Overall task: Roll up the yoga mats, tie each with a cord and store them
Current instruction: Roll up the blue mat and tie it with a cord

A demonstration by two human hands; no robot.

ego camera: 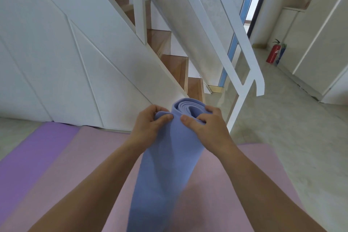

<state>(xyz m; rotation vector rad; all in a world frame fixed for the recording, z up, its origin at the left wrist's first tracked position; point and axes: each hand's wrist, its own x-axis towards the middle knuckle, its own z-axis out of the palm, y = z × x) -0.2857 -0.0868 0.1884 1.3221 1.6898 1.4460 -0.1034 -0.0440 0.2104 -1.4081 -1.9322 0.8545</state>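
A rolled blue yoga mat (167, 165) stands upright in front of me, its spiral top end showing near the foot of the stairs. My left hand (150, 122) grips the loose outer flap at the top left of the roll. My right hand (205, 122) grips the top right, fingers curled over the rim and thumb pressed on the outer layer. Under the roll, a pink yoga mat (90, 165) lies flat on the floor. A purple yoga mat (32, 152) lies flat to its left. No cord is in view.
A white-sided staircase (175, 68) with wooden treads rises just behind the roll, its white railing post (239, 103) close on the right. Pale tiled floor (282, 128) stretches to the right. A red fire extinguisher (273, 52) stands by white cabinets (320, 52) at the far right.
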